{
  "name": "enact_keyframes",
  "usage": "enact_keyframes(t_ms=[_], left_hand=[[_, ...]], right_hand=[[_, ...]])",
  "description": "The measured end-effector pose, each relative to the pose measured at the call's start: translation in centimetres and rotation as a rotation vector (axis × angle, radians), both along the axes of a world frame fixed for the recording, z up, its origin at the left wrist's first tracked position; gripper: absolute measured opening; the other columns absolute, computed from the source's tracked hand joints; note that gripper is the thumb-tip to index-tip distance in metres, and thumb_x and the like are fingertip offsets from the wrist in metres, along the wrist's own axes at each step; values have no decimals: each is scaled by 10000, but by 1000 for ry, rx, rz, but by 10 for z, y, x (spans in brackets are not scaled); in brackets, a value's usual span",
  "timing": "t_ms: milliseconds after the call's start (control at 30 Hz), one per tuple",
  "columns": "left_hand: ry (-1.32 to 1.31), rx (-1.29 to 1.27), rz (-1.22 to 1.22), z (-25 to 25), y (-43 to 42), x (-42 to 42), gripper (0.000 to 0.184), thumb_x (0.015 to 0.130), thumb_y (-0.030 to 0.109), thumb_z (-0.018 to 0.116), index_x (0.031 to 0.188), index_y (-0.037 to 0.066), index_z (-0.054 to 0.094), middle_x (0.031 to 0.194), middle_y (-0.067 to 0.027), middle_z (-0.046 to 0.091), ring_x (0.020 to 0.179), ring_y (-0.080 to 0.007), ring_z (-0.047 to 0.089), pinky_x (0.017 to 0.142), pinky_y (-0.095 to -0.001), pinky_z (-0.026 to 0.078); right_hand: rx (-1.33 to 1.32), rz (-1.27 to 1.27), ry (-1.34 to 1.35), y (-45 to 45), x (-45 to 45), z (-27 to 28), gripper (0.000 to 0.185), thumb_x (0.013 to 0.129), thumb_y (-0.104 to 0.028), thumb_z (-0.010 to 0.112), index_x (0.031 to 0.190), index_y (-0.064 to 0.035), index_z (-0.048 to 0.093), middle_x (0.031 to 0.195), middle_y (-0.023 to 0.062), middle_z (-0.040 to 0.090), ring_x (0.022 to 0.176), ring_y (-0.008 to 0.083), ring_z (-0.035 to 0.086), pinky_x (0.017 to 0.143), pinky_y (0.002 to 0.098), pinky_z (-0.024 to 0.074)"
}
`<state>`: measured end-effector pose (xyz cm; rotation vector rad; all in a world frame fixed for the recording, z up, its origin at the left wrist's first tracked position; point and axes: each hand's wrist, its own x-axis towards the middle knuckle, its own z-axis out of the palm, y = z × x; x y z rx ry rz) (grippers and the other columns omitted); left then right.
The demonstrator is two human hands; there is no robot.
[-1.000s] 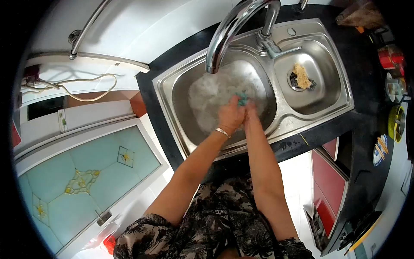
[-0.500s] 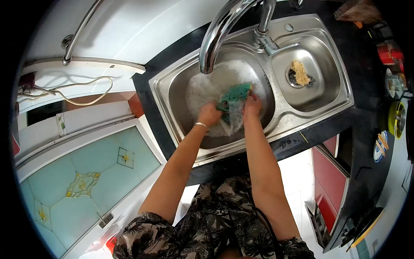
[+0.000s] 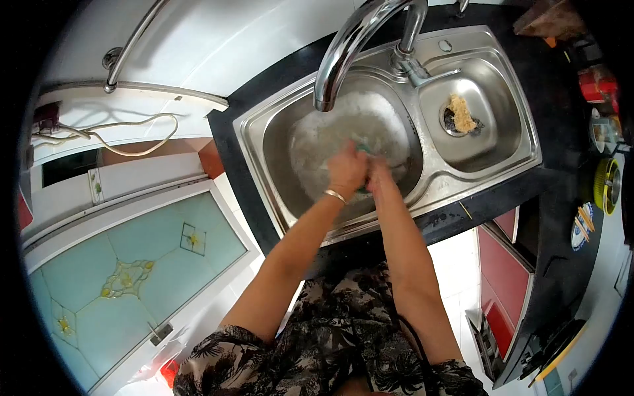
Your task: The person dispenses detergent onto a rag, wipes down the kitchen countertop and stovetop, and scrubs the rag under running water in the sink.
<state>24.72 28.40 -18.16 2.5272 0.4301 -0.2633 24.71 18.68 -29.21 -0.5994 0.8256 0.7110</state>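
Over the large basin [image 3: 281, 181] of the steel sink, my two hands are pressed close together. A green cloth [image 3: 362, 149] is bunched between them, and only small bits of it show. My left hand [image 3: 348, 169], with a bangle at the wrist, is closed on the cloth from the left. On the other side my right hand [image 3: 379, 175] grips it too, its fingers slightly blurred and partly hidden. Cloudy, foamy water [image 3: 310, 142] lies beneath both hands.
A chrome faucet [image 3: 330, 72] arches over the basin's back edge. The smaller basin [image 3: 505, 135] holds a tan, crumpled clump [image 3: 462, 113] near its drain. Chopsticks [image 3: 584, 223] rest on a patterned dish at the right. A frosted glass door panel [image 3: 152, 277] stands at the left.
My hands have come together, my left hand moving right toward my right hand. The green cloth, spread between them before, is now squeezed into a small bunch.
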Motion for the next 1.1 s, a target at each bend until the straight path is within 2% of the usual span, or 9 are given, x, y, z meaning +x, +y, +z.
enact_keyframes(t_ms=[67, 233, 300, 433, 567, 700, 833, 933, 1100], left_hand=[[-17, 104, 53, -13, 32, 10, 330, 894, 207, 606, 1169, 23, 595, 920, -260, 688, 864, -465, 676, 788, -538, 546], [212, 268, -196, -50, 120, 4, 456, 827, 170, 709, 1215, -14, 553, 1240, -281, 590, 1071, -463, 632, 880, -518, 550], [89, 225, 33, -67, 122, -2, 551, 775, 165, 757, 1239, -29, 532, 1323, -289, 530, 1126, -466, 605, 910, -518, 542], [211, 171, -413, -62, 69, -18, 638, 735, 194, 781, 1274, -46, 538, 1213, -275, 607, 1099, -456, 623, 915, -525, 529], [401, 4, -74, -35, 88, -7, 498, 752, 205, 768, 1165, -42, 639, 1113, -238, 656, 1080, -428, 637, 938, -488, 513], [55, 535, -147, -90, 84, -15, 397, 771, 220, 752, 1053, -53, 694, 1082, -284, 683, 1019, -389, 670, 909, -448, 517], [330, -491, 62, -22, 50, 10, 495, 781, 255, 784, 1124, -71, 640, 1117, -193, 694, 993, -319, 666, 856, -382, 513], [84, -1168, 578, 16, 50, 8, 471, 842, 239, 761, 1178, -64, 630, 1127, -155, 695, 983, -283, 661, 829, -383, 523], [297, -780, 739, -20, 126, -2, 399, 911, 168, 678, 1224, -71, 608, 1214, -191, 667, 1035, -319, 665, 829, -464, 543]], right_hand=[[-346, 220, -101, 9, 10, 64, 251, 988, -226, 593, 1170, -64, 653, 1002, 67, 647, 899, 214, 625, 600, 423, 483], [-542, -475, -236, -2, 24, 49, 250, 992, -94, 553, 1215, -22, 641, 1041, 58, 633, 954, 202, 616, 722, 395, 512], [-715, -597, -154, 4, 26, 32, 271, 991, -67, 552, 1242, -7, 633, 1130, 85, 651, 1028, 245, 633, 846, 398, 525], [-841, -240, -15, 7, 19, 1, 326, 952, -129, 584, 1271, -79, 636, 1250, 95, 654, 1032, 265, 646, 735, 455, 505], [-1219, 205, -84, -6, 23, 67, 338, 903, -97, 579, 1220, 2, 641, 1281, 188, 643, 1145, 336, 630, 892, 463, 508], [-1757, 915, -346, 10, 13, 83, 311, 983, -220, 566, 1161, 9, 675, 1181, 265, 668, 1073, 401, 655, 826, 496, 525], [-1029, 663, -180, 13, 17, 34, 345, 991, -287, 615, 1086, 39, 678, 1015, 211, 690, 926, 329, 663, 820, 435, 499], [-730, 245, -272, 13, 14, 47, 319, 990, -274, 640, 1078, 30, 684, 983, 159, 682, 853, 278, 647, 766, 409, 486], [-1211, -58, -555, 6, 10, 35, 268, 968, -207, 669, 1124, 10, 676, 975, 154, 682, 856, 286, 654, 762, 390, 496]])
